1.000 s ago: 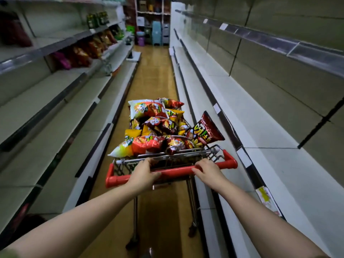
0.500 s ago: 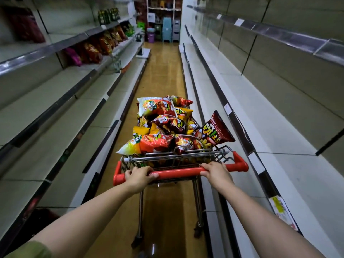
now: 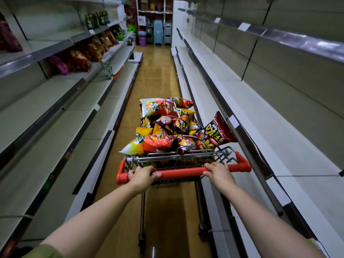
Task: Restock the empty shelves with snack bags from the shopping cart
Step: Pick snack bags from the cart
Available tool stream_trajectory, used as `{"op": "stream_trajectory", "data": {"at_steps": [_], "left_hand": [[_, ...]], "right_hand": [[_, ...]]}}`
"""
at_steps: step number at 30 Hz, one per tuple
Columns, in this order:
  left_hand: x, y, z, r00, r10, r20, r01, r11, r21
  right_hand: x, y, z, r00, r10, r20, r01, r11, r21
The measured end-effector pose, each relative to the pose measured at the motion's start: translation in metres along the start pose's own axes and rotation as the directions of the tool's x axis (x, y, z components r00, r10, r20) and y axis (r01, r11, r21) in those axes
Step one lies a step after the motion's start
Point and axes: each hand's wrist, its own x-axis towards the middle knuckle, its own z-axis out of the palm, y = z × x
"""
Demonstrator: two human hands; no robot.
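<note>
Head cam: left hand [image 3: 142, 175] and right hand [image 3: 219, 173] both wrapped on my shopping cart's red handle [image 3: 181, 173]. Snack bags [image 3: 167, 127] heaped just beyond my knuckles. Shelves [image 3: 279, 131] either side mostly bare; restocking looks unstarted.

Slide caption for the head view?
Left hand and right hand grip the red cart handle behind heaped snack bags, beside bare shelves.

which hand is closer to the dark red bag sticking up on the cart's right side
Right. The right hand grips the cart handle close behind the dark red bag; the left hand grips the handle's left end, well off to the bag's left.
</note>
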Motion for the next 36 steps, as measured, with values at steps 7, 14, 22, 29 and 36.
{"op": "stream_trajectory", "data": {"at_steps": [7,14,22,29,36], "left_hand": [[0.081,-0.001,-0.026,1.000,0.008,0.010,-0.008,1.000,0.007],[0.138,0.006,-0.039,1.000,0.019,0.001,-0.019,1.000,0.021],[0.174,0.013,-0.054,0.998,-0.068,0.008,0.068,0.998,-0.003],[0.177,0.027,-0.071,0.971,-0.184,0.153,0.206,0.969,-0.140],[0.175,0.052,-0.103,0.983,-0.184,-0.023,0.159,0.902,-0.400]], "right_hand": [[0.074,-0.011,-0.012,0.998,0.064,-0.008,-0.064,0.997,0.036],[0.131,-0.007,-0.024,0.997,0.082,0.001,-0.081,0.995,0.055],[0.177,-0.005,-0.033,0.999,0.002,0.033,0.000,0.998,-0.062],[0.182,-0.011,-0.054,0.985,-0.040,0.165,0.064,0.987,-0.147],[0.192,-0.038,-0.106,0.980,-0.196,0.046,0.194,0.980,0.045]]}}
